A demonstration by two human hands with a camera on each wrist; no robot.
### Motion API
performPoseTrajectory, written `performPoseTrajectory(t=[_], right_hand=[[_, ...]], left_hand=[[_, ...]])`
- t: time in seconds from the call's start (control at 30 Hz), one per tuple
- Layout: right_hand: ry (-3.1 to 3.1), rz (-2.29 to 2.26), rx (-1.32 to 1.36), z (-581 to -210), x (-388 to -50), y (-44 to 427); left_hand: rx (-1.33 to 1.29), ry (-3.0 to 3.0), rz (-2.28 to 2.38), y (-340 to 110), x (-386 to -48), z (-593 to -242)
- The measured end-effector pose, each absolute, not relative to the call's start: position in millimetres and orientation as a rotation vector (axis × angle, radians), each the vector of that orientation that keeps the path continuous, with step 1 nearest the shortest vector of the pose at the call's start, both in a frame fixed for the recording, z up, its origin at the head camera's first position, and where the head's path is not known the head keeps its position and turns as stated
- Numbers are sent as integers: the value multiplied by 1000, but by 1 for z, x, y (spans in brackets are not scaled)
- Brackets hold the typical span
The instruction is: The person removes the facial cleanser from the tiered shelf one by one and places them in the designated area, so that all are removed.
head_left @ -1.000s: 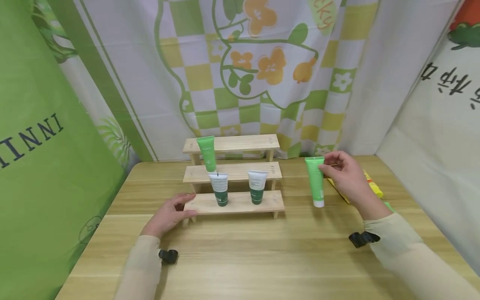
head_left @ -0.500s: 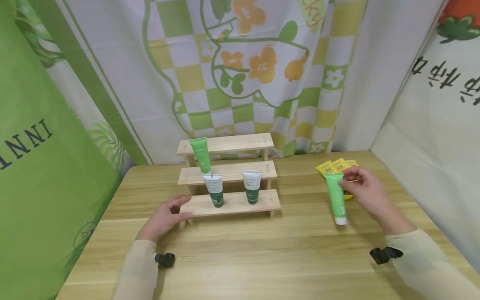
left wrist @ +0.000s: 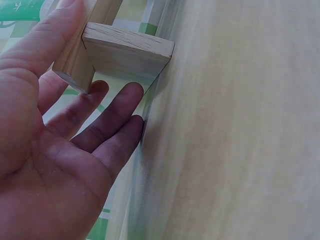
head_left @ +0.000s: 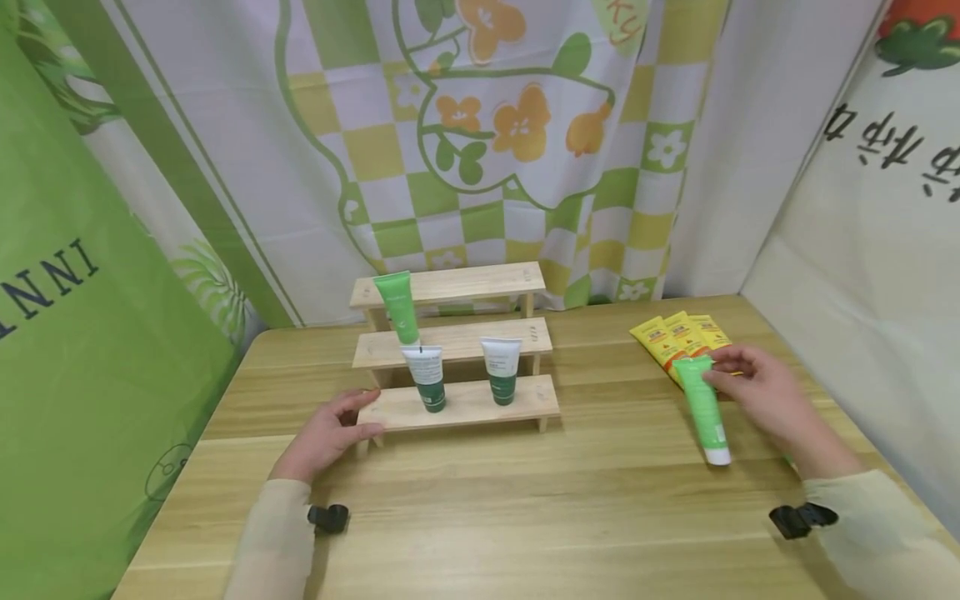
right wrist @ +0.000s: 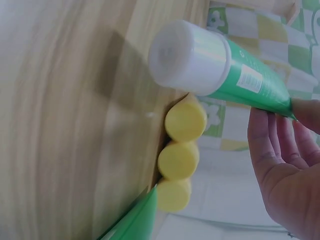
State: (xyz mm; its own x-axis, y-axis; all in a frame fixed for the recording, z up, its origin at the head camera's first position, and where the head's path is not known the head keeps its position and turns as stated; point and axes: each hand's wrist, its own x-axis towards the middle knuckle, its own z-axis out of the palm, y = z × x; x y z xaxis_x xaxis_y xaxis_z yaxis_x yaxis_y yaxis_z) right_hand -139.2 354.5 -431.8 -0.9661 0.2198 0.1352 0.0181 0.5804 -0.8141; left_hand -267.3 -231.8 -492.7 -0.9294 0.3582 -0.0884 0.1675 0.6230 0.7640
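Observation:
My right hand (head_left: pixel 765 400) pinches a green squeeze tube (head_left: pixel 703 408) by its flat end, with the white cap (right wrist: pixel 187 57) hanging down above the table. At the left end of the three-step wooden display rack (head_left: pixel 457 408), my left hand (head_left: pixel 326 437) grips the lowest plank (left wrist: pixel 75 62) between thumb and fingers. Its other fingers spread loosely underneath in the left wrist view. Two white-and-dark-green tubes, one at the left (head_left: pixel 427 379) and one at the right (head_left: pixel 502 371), stand on the lowest step. Another green tube (head_left: pixel 399 308) stands on the middle step.
Three yellow tubes (head_left: pixel 678 337) lie side by side at the right, just behind the held tube. Part of another green tube (right wrist: pixel 135 220) lies near their caps. A patterned curtain (head_left: pixel 480 208) hangs behind the wooden table (head_left: pixel 525 517).
My right hand has carried the green tube rightward and toward me, away from the rack, and the yellow tubes have come into fuller view. The left hand keeps its place on the rack.

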Motion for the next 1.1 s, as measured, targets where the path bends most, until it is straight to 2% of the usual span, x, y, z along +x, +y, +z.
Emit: performPoseTrajectory(t=[0.77, 1.1], right_hand=[[-2906, 1003, -213, -451, -131, 388], [-2947, 1168, -310, -461, -134, 401]], left_hand=[[417, 2630, 1172, -233, -266, -493], [416, 2634, 1176, -231, -267, -492]])
